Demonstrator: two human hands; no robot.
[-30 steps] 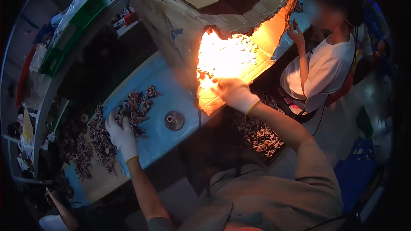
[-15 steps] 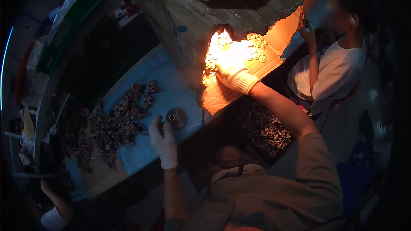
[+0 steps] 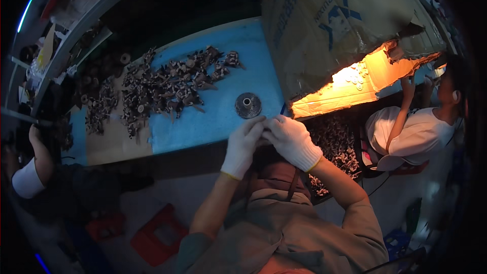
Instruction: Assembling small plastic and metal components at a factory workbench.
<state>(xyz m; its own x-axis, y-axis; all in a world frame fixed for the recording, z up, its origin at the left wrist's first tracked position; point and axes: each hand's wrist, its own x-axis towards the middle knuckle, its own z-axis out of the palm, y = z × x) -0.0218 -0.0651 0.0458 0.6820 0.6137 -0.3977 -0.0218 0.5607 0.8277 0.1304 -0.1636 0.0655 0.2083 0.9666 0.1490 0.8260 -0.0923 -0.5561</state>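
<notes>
Blue-topped bench point(image 3: 208, 129) carries a dark ring-centred disc point(image 3: 248, 105), eleven o'clock from my gloved left hand point(image 3: 241, 146) and right hand point(image 3: 295, 141); fingers point(image 3: 276, 126) curl together, contents I cannot tell.

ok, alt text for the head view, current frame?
A person's white-gloved left hand and right hand meet at the edge of a mostly blue table; whether they hold anything is unclear. On it lie a dark round piece and many small brownish parts. To the right, a torn cardboard box glows inside, near a seated co-worker.
</notes>
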